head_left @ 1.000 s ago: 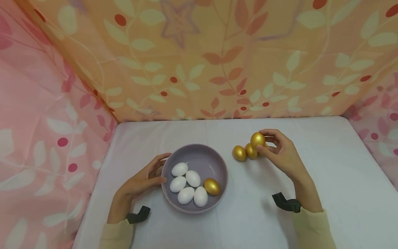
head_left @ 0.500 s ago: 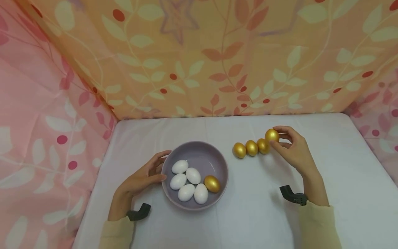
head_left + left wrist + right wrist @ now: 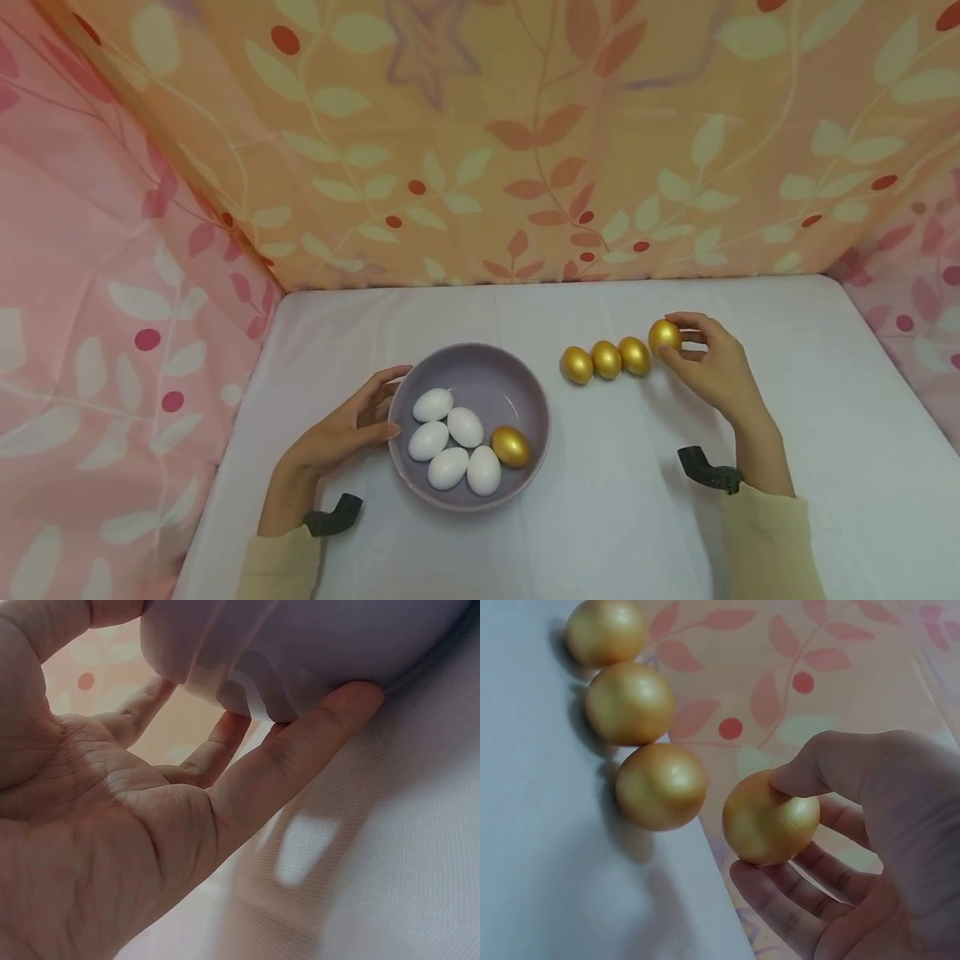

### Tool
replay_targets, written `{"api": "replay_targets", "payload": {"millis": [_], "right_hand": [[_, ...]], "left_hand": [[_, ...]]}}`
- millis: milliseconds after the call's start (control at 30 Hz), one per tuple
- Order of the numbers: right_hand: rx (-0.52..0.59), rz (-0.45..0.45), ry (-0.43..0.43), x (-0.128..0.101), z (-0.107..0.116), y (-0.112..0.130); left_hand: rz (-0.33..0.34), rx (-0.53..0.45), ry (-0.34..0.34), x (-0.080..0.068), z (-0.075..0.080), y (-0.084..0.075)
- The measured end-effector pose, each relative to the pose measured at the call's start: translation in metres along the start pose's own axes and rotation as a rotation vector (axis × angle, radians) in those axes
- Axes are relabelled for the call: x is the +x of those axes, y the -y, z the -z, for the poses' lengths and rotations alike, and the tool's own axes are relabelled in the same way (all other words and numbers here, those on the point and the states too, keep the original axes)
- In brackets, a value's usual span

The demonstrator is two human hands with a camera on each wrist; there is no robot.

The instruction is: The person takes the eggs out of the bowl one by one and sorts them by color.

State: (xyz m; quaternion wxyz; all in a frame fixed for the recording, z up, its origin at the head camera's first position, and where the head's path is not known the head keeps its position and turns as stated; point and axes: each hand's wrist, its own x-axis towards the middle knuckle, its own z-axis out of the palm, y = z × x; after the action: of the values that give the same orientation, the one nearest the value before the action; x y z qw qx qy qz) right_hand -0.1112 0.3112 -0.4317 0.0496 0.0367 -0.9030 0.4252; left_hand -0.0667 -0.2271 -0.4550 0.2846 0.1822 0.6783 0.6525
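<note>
My right hand (image 3: 718, 371) pinches a shiny golden egg (image 3: 664, 337) between thumb and fingers. In the right wrist view this egg (image 3: 769, 819) sits apart from a row of three other golden eggs. The nearest egg in that row (image 3: 634, 356) is just left of the held one. On the left, my left hand (image 3: 347, 427) rests its spread fingers against the outer wall of a mauve bowl (image 3: 495, 367). The left wrist view shows the fingertips along the bowl's side (image 3: 300, 652). Inside the bowl lie several white eggs (image 3: 466, 427) and one golden egg (image 3: 512, 447).
A white cloth covers the table (image 3: 600, 517). An orange leaf-patterned curtain (image 3: 480, 167) stands along its back edge, with pink patterned cloth (image 3: 112, 333) at the left side. A dark wrist mount (image 3: 333, 515) shows at the left cuff and another (image 3: 708, 471) at the right.
My right hand has moved right with its golden egg, from over the row to the row's right end, then dipped slightly. The left hand and bowl have stayed put.
</note>
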Motion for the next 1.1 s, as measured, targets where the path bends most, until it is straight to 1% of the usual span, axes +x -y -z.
{"api": "replay_targets", "payload": {"millis": [100, 400, 633, 833, 967, 1100], "right_hand": [[-0.027, 0.003, 0.01, 0.001, -0.002, -0.005], [-0.115, 0.01, 0.039, 0.002, -0.008, -0.021], [-0.135, 0.01, 0.087, 0.001, -0.01, -0.022], [-0.148, 0.008, 0.101, 0.001, -0.01, -0.022], [-0.173, 0.002, 0.12, 0.0, -0.008, -0.02], [-0.224, 0.002, 0.131, 0.001, -0.006, -0.016]], "left_hand": [[-0.008, 0.01, -0.002, 0.001, 0.0, 0.0], [-0.003, 0.009, -0.005, 0.0, 0.001, 0.0], [0.001, -0.015, 0.009, -0.004, 0.0, 0.004], [-0.005, -0.03, 0.015, -0.001, -0.001, 0.003], [-0.003, -0.027, 0.014, 0.001, -0.001, 0.001], [-0.001, -0.017, 0.004, 0.0, -0.001, 0.0]]}}
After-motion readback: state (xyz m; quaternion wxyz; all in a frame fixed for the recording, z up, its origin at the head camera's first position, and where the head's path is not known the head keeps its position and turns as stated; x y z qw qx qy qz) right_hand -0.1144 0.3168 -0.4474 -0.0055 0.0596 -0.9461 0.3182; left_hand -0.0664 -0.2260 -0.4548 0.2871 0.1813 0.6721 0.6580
